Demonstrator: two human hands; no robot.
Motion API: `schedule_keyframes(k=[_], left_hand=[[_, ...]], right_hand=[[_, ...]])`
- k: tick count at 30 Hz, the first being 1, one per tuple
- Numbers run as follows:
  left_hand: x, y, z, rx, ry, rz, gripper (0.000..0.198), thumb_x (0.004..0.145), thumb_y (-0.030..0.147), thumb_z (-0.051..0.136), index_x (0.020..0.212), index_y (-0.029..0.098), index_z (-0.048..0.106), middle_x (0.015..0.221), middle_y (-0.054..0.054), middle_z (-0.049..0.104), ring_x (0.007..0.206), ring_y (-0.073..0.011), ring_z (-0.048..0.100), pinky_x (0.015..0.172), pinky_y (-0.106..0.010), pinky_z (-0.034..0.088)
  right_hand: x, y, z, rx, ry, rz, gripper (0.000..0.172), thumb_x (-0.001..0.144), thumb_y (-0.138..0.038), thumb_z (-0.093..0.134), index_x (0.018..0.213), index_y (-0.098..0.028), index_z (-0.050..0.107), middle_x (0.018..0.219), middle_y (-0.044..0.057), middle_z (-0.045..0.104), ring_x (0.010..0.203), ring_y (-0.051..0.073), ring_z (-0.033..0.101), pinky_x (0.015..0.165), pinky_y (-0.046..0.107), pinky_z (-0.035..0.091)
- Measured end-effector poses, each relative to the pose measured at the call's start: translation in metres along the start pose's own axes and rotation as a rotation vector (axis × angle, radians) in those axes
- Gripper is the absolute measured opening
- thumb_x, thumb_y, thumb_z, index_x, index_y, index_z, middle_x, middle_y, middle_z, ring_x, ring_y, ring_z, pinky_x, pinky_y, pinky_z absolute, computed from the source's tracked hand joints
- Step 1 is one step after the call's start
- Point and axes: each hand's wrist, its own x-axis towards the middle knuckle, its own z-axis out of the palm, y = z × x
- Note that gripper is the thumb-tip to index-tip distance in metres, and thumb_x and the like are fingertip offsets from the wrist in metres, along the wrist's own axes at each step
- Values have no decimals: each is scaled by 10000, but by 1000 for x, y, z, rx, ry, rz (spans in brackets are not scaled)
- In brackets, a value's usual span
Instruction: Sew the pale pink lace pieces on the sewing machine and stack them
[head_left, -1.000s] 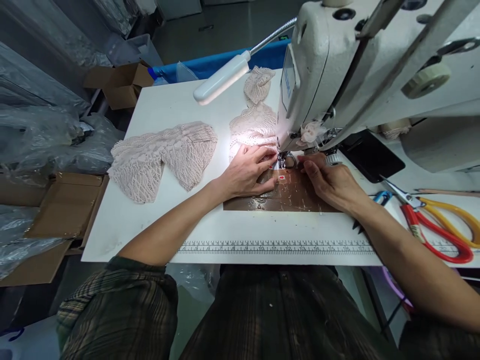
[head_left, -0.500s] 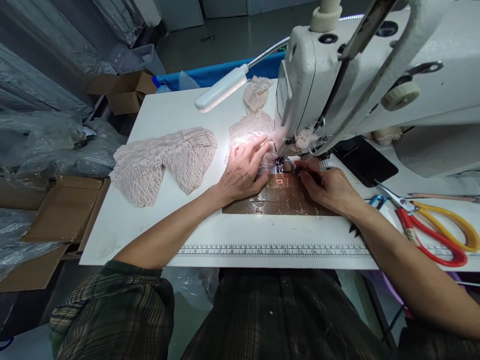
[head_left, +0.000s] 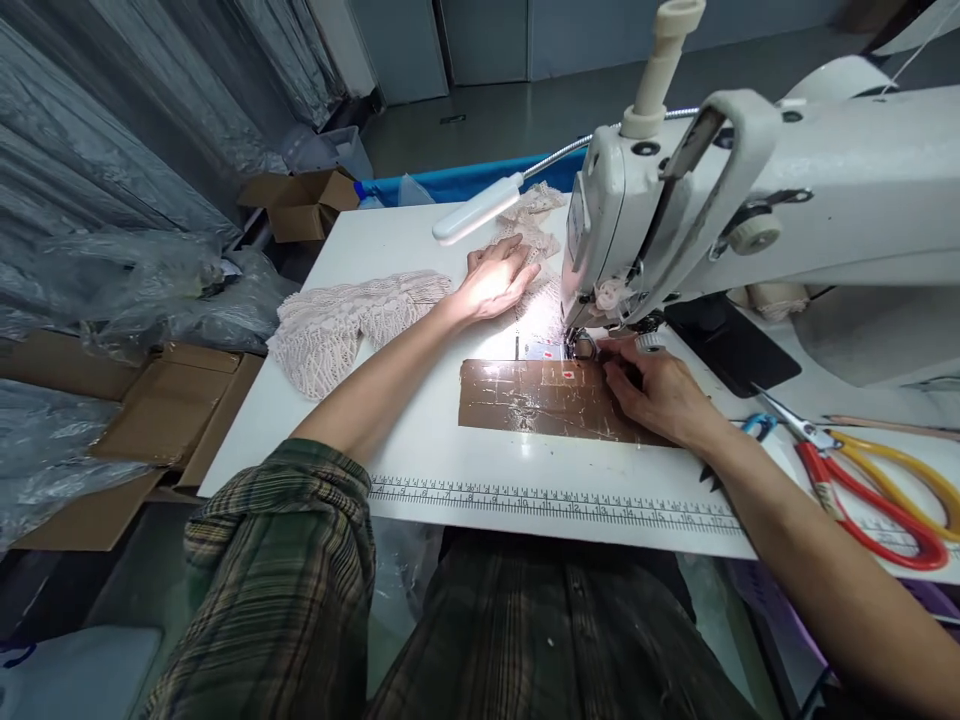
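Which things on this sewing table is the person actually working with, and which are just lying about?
In use: left hand flat on the lace piece; right hand under the head of the sewing machine; lamp shining there.
Lying about: lace pile, scissors, cardboard box.

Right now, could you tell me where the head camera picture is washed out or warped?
In the head view, the lamp overexposes the left hand and the lace it rests on; the brown taped patch shows glare streaks; wide-lens distortion slightly bows the printed ruler.
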Motion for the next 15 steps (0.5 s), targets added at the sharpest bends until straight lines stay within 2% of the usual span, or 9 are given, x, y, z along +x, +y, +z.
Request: schedule_keyframes(k=[3, 6, 9, 12, 15], left_hand=[[-21, 3, -12, 27, -42, -52, 434, 1055, 454, 393, 1398, 226, 529, 1592, -159, 410, 1479, -361, 374, 1187, -646, 280], [-54, 6, -28, 69, 14, -126, 465, 1021, 447, 512, 1419, 207, 494, 1560, -168, 444, 1457, -332, 410, 1203, -584, 297], [-89, 1, -45, 92, 108, -242, 453, 994, 395, 577, 1396, 202, 498, 1504, -147, 495, 1405, -310, 464, 1174, -526, 352], [-115, -8, -53, 55, 218, -402, 393, 962, 396, 643, 1286, 193, 548, 1339, -127, 578, 1259, -272, 556, 1065, -437, 458], [-127, -17, -50, 12, 314, -523, 314, 904, 420, 734, 1067, 198, 584, 1115, -83, 613, 1061, -237, 599, 911, -376, 512]], right_hand=[[-5, 0, 5, -46, 34, -50, 411, 958, -331, 413, 1199, -157, 698, 966, 117, 688, 735, 215, 625, 750, 367, 513], [-12, 1, 11, -61, 80, -154, 486, 983, -355, 401, 1333, -117, 639, 1088, 163, 682, 927, 260, 661, 856, 403, 540], [-17, 2, 16, -104, 109, -228, 515, 1003, -369, 381, 1365, -86, 614, 1158, 193, 674, 1039, 291, 653, 916, 434, 551], [-19, 3, 18, -190, 165, -298, 527, 1013, -391, 372, 1321, -63, 646, 1166, 206, 681, 1039, 306, 659, 877, 436, 579], [-18, 3, 17, -260, 211, -361, 534, 1026, -388, 364, 1299, -39, 662, 1177, 207, 688, 978, 284, 679, 817, 394, 600]])
